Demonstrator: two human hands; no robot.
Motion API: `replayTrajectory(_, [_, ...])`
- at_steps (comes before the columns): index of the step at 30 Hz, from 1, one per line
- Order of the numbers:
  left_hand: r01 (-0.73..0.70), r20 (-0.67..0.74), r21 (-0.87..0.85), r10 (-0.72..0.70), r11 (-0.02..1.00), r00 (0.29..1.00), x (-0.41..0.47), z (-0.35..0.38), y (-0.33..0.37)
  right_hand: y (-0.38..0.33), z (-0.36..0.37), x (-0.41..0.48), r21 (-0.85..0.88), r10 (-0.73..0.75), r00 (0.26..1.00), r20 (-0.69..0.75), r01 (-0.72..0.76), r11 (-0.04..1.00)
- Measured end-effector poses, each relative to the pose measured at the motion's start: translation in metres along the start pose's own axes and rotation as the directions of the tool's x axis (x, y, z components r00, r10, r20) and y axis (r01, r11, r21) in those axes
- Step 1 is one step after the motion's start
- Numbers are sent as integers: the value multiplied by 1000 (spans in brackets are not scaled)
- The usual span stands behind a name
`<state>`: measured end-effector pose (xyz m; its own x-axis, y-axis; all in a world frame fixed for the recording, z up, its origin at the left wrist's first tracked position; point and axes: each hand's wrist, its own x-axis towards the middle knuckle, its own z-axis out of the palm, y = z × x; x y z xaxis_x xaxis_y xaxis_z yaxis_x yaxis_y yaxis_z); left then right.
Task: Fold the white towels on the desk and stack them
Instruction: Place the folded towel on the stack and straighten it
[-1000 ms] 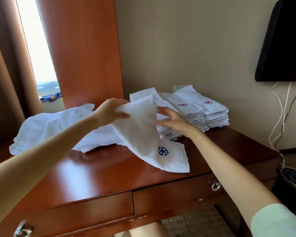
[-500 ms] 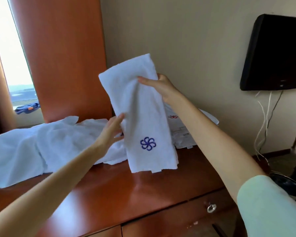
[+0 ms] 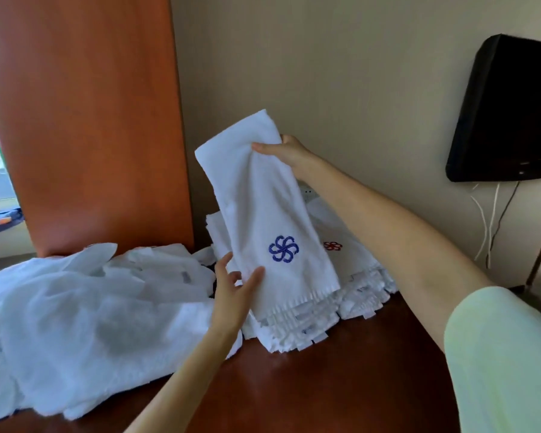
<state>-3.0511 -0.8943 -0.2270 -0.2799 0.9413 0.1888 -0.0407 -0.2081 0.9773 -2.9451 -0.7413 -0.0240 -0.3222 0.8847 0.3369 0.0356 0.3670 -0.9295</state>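
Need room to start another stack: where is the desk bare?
Bare wood lies along the near side of the desk, before the folded stack and right of the loose heap. The back is crowded with both.

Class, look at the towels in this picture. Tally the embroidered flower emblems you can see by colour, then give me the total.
Blue emblem, on the held towel: 1
Red emblem, on the folded stack: 1
Total: 2
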Motion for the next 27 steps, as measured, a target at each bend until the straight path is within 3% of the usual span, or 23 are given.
replayTrajectory(3, [-19, -60, 69, 23, 997, 998, 12, 4, -10, 39, 7, 28, -46, 85, 996, -15, -86, 995])
replayTrajectory(8, [-131, -104, 379, 183, 916, 978, 21, 10, -13, 105, 18, 63, -54, 222, 974, -33, -223, 973])
replayTrajectory(10, [-215, -84, 503, 295, 837, 952, 24, 10, -14, 127, 24, 72, -203, 291, 953, -78, -301, 932])
replayTrajectory(12, [-296, 14, 599, 360, 744, 933, 29, 10, -15, 146, 32, 79, -527, 274, 941, -197, -338, 780])
replayTrajectory(14, [-301, 127, 652, 291, 696, 948, 34, 11, -16, 152, 42, 83, -800, 64, 965, -254, -247, 546])
replayTrajectory(16, [-256, 165, 662, 197, 705, 967, 37, 13, -19, 154, 56, 85, -898, -146, 985, -95, -21, 439])
replayTrajectory(17, [-236, 160, 671, 174, 703, 972, 38, 14, -20, 157, 63, 86, -903, -163, 987, 8, 77, 422])
replayTrajectory(19, [-204, 138, 701, 150, 684, 979, 40, 15, -23, 173, 75, 86, -906, -42, 987, 155, 159, 392])
replayTrajectory(21, [-172, 121, 710, 123, 683, 985, 42, 14, -25, 188, 78, 85, -921, 103, 978, 183, 134, 366])
replayTrajectory(27, [-196, 122, 677, 154, 710, 981, 45, 14, -29, 192, 75, 84, -919, 135, 976, 169, 107, 380])
